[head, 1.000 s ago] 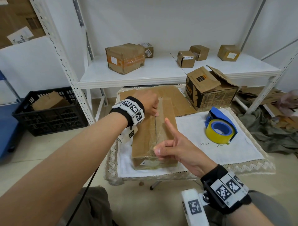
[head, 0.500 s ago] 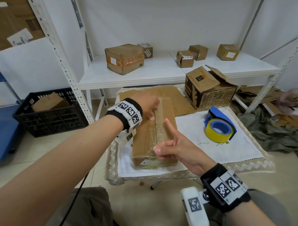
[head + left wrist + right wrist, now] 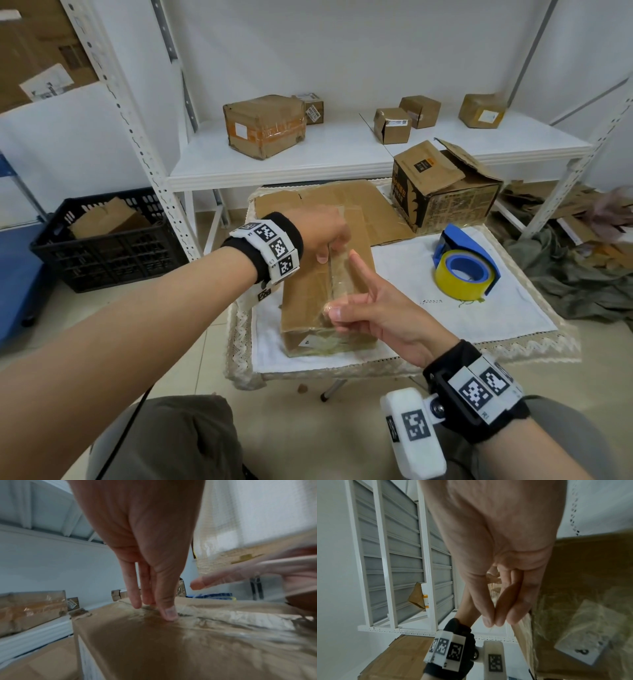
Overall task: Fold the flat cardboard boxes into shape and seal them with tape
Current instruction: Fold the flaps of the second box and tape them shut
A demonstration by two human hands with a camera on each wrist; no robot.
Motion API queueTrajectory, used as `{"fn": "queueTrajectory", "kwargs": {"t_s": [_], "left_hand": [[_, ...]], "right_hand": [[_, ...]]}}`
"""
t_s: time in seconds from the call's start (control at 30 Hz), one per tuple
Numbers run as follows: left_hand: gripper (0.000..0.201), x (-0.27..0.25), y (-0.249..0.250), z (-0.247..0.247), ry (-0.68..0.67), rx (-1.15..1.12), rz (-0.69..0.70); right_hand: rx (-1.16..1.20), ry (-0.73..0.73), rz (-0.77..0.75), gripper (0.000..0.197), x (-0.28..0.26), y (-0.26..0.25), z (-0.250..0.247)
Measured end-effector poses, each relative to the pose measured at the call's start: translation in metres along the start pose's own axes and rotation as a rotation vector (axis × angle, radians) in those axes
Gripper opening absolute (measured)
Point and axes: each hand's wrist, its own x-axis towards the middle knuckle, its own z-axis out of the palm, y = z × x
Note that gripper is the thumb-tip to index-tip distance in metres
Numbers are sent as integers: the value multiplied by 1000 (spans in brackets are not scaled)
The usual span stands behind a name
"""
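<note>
The left hand presses flat fingers on the box. The right hand pinches the clear tape.

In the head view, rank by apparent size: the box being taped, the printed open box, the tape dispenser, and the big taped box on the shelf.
1. Box being taped, though it sits nearest the camera.
2. Printed open box.
3. Big taped box on the shelf; farther back, so its true size against the printed one is unsure.
4. Tape dispenser.
</note>
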Motion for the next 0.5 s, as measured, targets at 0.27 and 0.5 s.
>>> {"fn": "queueTrajectory", "kwargs": {"t_s": [0.27,0.5], "left_hand": [[12,-2,0,3,0,126,48],[12,-1,12,-1,-24,116,-31]], "right_hand": [[52,27,-17,123,1,0,2],[82,28,-8,126,-2,-3,3]]}}
